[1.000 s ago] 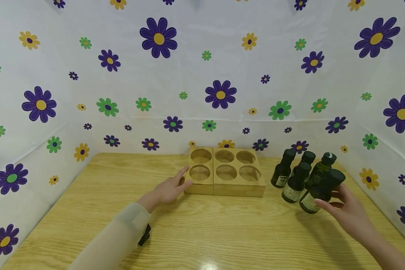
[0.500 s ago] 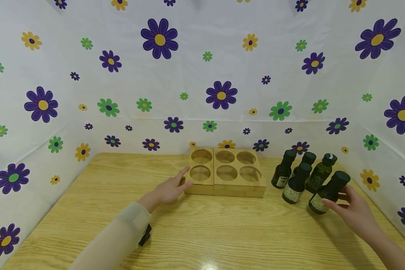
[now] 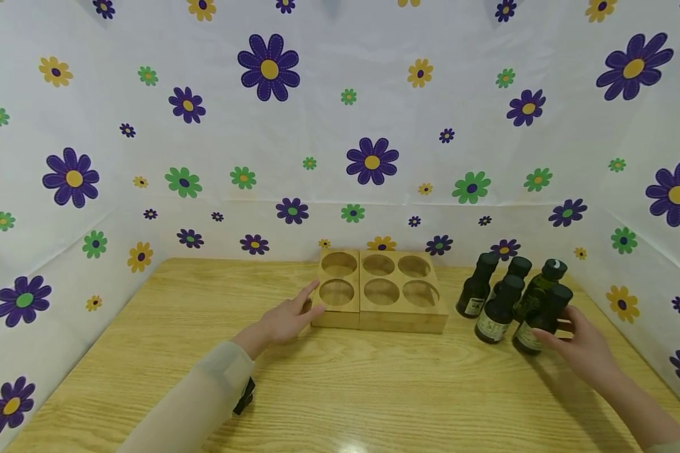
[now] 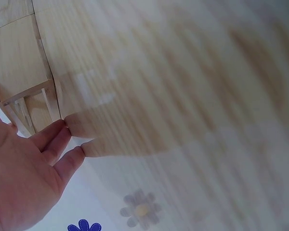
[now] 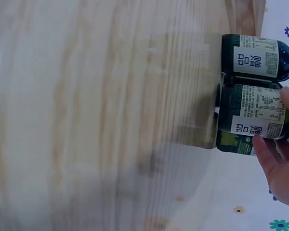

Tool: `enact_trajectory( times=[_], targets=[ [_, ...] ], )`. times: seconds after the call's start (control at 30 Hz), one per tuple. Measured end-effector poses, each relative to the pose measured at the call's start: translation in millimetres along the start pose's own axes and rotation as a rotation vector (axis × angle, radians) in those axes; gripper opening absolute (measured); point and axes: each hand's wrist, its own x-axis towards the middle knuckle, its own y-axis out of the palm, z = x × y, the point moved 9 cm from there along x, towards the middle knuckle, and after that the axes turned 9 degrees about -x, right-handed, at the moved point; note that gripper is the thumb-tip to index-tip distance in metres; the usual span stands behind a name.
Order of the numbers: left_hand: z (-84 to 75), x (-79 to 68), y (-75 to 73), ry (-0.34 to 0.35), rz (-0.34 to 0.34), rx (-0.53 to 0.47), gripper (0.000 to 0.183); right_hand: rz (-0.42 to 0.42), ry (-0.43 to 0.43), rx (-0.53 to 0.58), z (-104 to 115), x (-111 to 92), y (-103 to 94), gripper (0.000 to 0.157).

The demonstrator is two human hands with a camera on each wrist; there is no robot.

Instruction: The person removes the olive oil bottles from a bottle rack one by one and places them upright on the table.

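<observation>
My left hand point(image 3: 283, 319) lies with extended fingers at the left side of a smaller wooden block point(image 3: 337, 318) that has two round holes. A larger wooden block point(image 3: 402, 321) with several holes adjoins it on the right. In the left wrist view, fingertips of the left hand point(image 4: 29, 178) touch the table. My right hand point(image 3: 586, 346) grips a dark, black-capped bottle point(image 3: 528, 335) by its side, thumb in front. The right wrist view has this labelled bottle point(image 5: 253, 103) close beside another bottle point(image 5: 253, 57); whether its base touches the table I cannot tell.
Several more dark bottles stand behind and left of the held one, among them a front bottle point(image 3: 493, 321) with a pale label and a greener bottle point(image 3: 535, 290). A flowered cloth point(image 3: 294, 138) hangs behind the wooden table point(image 3: 374, 384) and along both sides.
The right hand carried the bottle a little to the right, then back left toward the group, and it now stands more upright. The left hand and the wooden blocks stayed put.
</observation>
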Motion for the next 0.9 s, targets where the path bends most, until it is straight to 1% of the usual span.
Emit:
enact_trajectory(
  times=[0.27, 0.5, 0.63, 0.77, 0.9],
  targets=[
    [-0.7, 0.4, 1.4, 0.005, 0.002, -0.007, 0.073, -0.007, 0.011, 0.009, -3.1, 3.0, 3.7, 0.065],
    [0.4, 0.8, 1.6, 0.000, -0.004, 0.002, 0.072, -0.026, -0.002, 0.004, -2.0, 7.4, 4.8, 0.065],
    [0.2, -0.1, 2.1, 0.005, -0.004, 0.004, 0.072, -0.019, 0.010, 0.008, -2.8, 8.2, 5.9, 0.066],
    [-0.2, -0.3, 1.5, 0.007, -0.006, 0.007, 0.072, -0.018, 0.023, 0.053, -4.0, 7.0, 4.6, 0.068],
    [-0.3, -0.2, 0.8, 0.007, -0.004, 0.007, 0.073, -0.051, 0.031, 0.106, -5.4, 1.7, -2.3, 0.069]
  ],
)
